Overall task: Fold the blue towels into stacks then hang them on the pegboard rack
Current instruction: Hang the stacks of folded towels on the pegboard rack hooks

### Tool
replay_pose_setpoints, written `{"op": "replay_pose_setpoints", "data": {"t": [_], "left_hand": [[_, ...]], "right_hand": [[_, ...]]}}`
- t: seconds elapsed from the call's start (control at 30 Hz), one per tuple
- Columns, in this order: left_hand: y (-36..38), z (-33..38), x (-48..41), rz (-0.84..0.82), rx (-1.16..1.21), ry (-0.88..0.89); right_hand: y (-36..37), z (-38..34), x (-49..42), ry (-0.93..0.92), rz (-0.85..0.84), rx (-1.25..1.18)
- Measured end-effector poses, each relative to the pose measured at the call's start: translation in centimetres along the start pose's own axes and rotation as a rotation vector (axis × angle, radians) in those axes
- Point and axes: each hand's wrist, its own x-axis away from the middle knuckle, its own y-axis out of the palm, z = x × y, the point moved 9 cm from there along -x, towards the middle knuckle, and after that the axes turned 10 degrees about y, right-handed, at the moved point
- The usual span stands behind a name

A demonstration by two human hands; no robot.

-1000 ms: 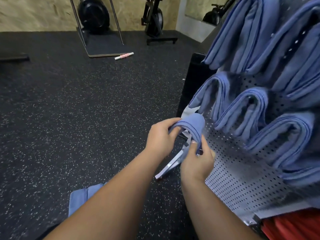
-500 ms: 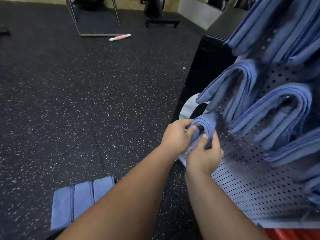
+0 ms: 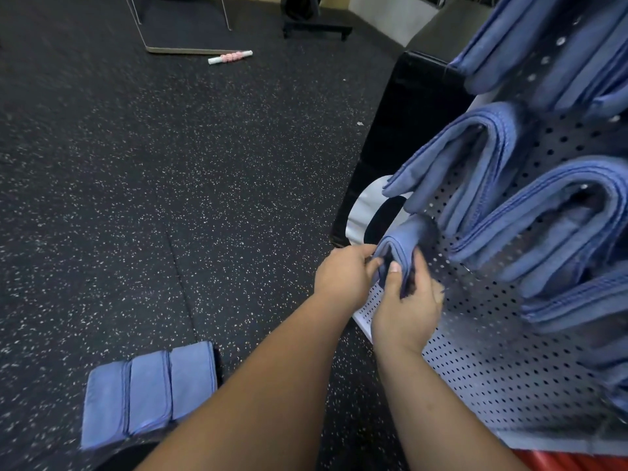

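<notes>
Head view: folded blue cloth towels (image 3: 475,147) already hang on the white perforated pegboard rack (image 3: 475,351). The left hand (image 3: 343,277) and right hand (image 3: 404,311) keep a pinching grip on one narrow folded blue towel (image 3: 401,239) at the rack's lower left. A row of three folded towels (image 3: 149,392) waits on the speckled black floor (image 3: 170,164).

Pegboard (image 3: 492,368) R, hung towels (image 3: 475,158) on it; folded stack (image 3: 149,392) on floor (image 3: 170,198) lower L; roller (image 3: 231,57) far behind.

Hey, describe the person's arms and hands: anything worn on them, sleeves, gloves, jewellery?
The left forearm and right forearm are bare, no sleeves in view. The left hand and right hand wear no gloves; no watch, bracelet or ring shows. The right thumbnail looks short and unpainted.
</notes>
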Motion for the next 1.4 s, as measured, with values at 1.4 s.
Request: {"op": "replay_pose_setpoints", "data": {"t": [1.4], "left_hand": [[-24.0, -10.3, 34.4, -0.201, -0.564, -0.532]], "right_hand": [[9.4, -0.8, 24.7, -0.242, -0.872, 0.625]]}}
